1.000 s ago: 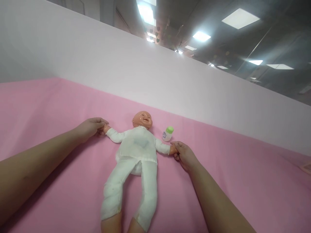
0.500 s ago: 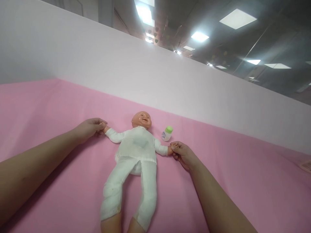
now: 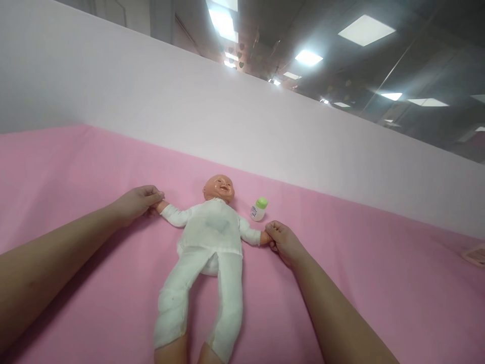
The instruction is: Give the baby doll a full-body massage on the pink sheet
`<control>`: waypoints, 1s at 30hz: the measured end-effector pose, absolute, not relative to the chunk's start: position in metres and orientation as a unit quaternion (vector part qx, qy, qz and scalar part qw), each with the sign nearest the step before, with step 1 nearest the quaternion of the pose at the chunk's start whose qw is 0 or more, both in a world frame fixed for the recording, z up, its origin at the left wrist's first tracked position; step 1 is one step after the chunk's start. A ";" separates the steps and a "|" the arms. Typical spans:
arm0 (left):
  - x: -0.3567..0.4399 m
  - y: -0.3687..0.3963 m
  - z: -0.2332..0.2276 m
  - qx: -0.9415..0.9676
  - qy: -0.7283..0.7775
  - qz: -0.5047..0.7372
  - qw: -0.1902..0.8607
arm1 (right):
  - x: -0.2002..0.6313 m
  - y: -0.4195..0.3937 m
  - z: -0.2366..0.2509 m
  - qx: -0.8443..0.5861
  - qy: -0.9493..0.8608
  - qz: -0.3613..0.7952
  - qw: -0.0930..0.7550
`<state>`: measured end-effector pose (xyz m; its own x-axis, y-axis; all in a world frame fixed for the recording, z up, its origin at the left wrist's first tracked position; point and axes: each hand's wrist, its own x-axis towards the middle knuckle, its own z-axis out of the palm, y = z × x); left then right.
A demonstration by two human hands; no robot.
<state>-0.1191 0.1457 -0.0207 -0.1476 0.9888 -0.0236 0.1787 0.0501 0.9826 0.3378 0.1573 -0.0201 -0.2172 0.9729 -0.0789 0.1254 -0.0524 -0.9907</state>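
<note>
A baby doll [image 3: 212,227] with a white cloth body lies face up on a pink sheet [image 3: 117,298], its arms stretched out to both sides. My left hand [image 3: 139,202] is closed around the doll's hand at the left. At the right, my right hand [image 3: 282,238] pinches the doll's other hand between thumb and fingers. A small bottle [image 3: 259,210] with a green cap stands just beyond my right hand, beside the doll's head and shoulder. The doll's feet run out of view at the bottom edge.
Behind the doll rises a white partition [image 3: 212,119] along the far edge of the pink sheet. At the far right edge lies a pale pink object [image 3: 475,254], only partly in view. Lit ceiling panels [image 3: 367,30] show above the partition.
The whole view has shifted slightly, so the scene sits a little further left. Both hands keep hold of the doll's hands; my left fingers have shifted a little on its grip.
</note>
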 end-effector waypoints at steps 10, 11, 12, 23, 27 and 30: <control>-0.120 0.148 -0.024 0.493 0.590 0.475 0.428 | 0.338 0.162 -0.023 -0.513 -0.541 0.512 0.426; -0.121 0.148 -0.026 0.491 0.591 0.477 0.427 | 0.338 0.161 -0.023 -0.513 -0.539 0.511 0.430; -0.122 0.149 -0.027 0.489 0.593 0.479 0.425 | 0.338 0.161 -0.023 -0.514 -0.535 0.512 0.433; -0.120 0.145 -0.018 0.429 0.538 0.541 0.483 | 0.343 0.164 -0.024 -0.491 -0.498 0.575 0.425; -0.122 0.146 -0.020 0.413 0.530 0.559 0.485 | 0.346 0.163 -0.023 -0.464 -0.491 0.597 0.432; -0.120 0.145 -0.019 0.400 0.522 0.568 0.494 | 0.347 0.162 -0.023 -0.444 -0.484 0.610 0.443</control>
<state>-0.1198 0.1454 -0.0187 -0.1904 0.9798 -0.0607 -0.1443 0.0332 0.9890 0.3470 0.1624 -0.0229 -0.2134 0.9704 -0.1130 -0.1109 -0.1390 -0.9841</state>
